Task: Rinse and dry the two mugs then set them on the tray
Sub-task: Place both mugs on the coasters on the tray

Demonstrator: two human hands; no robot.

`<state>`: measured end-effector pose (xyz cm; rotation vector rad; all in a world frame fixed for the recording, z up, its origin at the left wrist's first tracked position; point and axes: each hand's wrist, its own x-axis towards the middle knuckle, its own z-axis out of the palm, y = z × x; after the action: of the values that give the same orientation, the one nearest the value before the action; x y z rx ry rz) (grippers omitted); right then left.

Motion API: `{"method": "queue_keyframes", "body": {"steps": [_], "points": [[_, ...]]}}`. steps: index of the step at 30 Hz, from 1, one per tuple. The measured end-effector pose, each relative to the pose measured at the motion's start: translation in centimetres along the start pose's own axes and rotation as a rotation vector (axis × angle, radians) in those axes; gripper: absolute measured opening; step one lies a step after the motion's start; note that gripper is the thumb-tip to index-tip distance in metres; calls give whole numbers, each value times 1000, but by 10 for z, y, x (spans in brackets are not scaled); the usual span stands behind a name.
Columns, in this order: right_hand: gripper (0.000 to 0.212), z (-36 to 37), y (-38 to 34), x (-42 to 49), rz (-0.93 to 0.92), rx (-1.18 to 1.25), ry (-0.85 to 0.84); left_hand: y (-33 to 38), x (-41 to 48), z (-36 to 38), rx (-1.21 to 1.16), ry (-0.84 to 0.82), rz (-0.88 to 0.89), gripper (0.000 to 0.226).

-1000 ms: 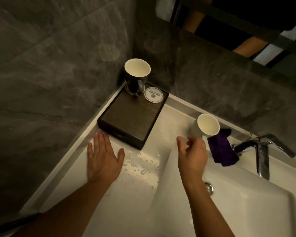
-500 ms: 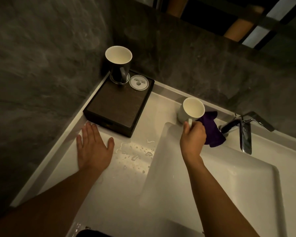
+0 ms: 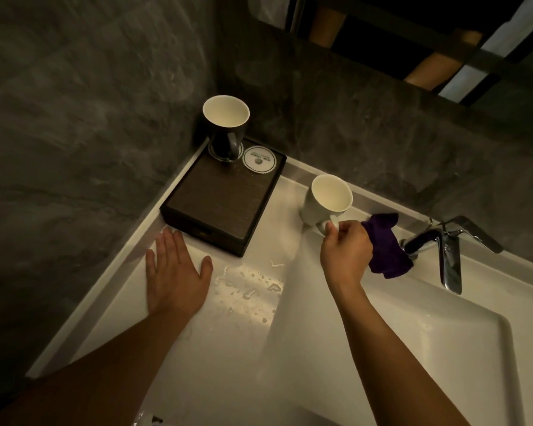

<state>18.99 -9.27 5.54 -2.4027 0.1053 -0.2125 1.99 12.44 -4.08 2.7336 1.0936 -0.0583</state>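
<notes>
White mug: the white mug (image 3: 325, 200) is tilted with its mouth up, at the rear edge of the basin, directly beyond the right hand; whether its base touches the counter cannot be told
Right hand: the right hand (image 3: 346, 252) is closed with thumb and fingers pinched on the white mug's handle, forearm reaching over the sink basin (image 3: 382, 348)
Dark mug: the dark mug (image 3: 226, 127) stands upright on a round paper coaster at the far corner of the tray, well beyond the left hand, handle facing the person
Tray: the dark wooden tray (image 3: 219, 201) sits in the wall corner, its near edge just beyond the left fingertips
Free coaster: a second coaster (image 3: 259, 159) lies on the tray, just beside the dark mug, nothing standing on it
Left hand: the left hand (image 3: 176, 273) lies flat, palm down, fingers together and thumb out, on the white counter (image 3: 111, 309), holding nothing
Cloth: a purple cloth (image 3: 386, 250) is bunched just past the right hand, between it and the faucet
Faucet: the chrome faucet (image 3: 446, 256) stands at the far side of the right hand
Water drops: water drops (image 3: 246, 287) lie on the counter between the two hands
</notes>
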Motion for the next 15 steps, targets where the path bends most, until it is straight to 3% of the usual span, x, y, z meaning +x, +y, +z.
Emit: {"method": "queue_keyframes", "body": {"steps": [15], "points": [[16,52,-123,30,-175,148,-42,1,1,0,-5,-5,-6,91]]}}
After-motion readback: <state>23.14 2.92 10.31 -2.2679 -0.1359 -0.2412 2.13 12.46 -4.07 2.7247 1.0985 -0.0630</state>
